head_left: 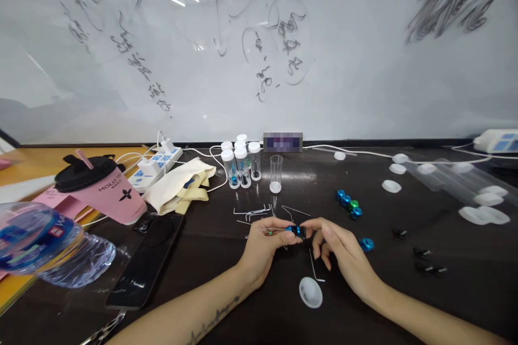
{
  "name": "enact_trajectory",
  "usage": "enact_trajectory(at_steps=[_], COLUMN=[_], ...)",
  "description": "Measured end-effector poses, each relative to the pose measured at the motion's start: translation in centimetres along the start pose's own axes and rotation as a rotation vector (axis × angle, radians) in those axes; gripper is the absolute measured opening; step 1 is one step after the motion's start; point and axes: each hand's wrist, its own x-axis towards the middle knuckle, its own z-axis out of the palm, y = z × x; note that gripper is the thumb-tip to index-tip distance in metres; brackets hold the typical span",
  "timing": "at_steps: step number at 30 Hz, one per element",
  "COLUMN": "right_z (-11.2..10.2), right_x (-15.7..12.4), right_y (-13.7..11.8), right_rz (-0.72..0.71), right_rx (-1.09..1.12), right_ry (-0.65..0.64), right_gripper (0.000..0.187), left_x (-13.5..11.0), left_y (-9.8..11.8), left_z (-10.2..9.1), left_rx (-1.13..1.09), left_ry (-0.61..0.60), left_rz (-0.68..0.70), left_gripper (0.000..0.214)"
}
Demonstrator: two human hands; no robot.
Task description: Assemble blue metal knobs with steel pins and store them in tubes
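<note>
My left hand (265, 242) and my right hand (338, 250) meet over the dark table (226, 291), both pinching a small blue and black part (298, 231) between their fingertips. A thin metal hex key seems to lie in my left fingers. More hex keys (259, 211) lie just beyond my hands, and one hex key (314, 269) sits under my right hand. A white cap (311, 292) rests near my wrists. A blue nut (367, 244) lies right of my right hand.
Capped vials (242, 164) and an open clear vial (275, 173) stand at the back. Blue and green nuts (348, 204), black screws (424, 260), white caps and clear tubes (457, 180) lie right. Left: a phone (148, 259), pink cup (103, 188), water bottle (44, 242), power strip (156, 164).
</note>
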Motion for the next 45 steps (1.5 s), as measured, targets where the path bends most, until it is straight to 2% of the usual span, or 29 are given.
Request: enact_trajectory(at_steps=[11, 45], right_z=[0.06, -0.09], right_x=[0.14, 0.05], right_y=[0.07, 0.25], right_rz=[0.017, 0.01], right_rx=[0.012, -0.024], right_ry=[0.026, -0.017], right_gripper=[0.041, 0.038], left_x=[-0.01, 0.19], left_y=[-0.09, -0.18], left_z=[-0.06, -0.16], left_rx=[-0.009, -0.017], left_ry=[-0.009, -0.008], left_rz=[0.003, -0.001], left_gripper=[0.022, 0.021])
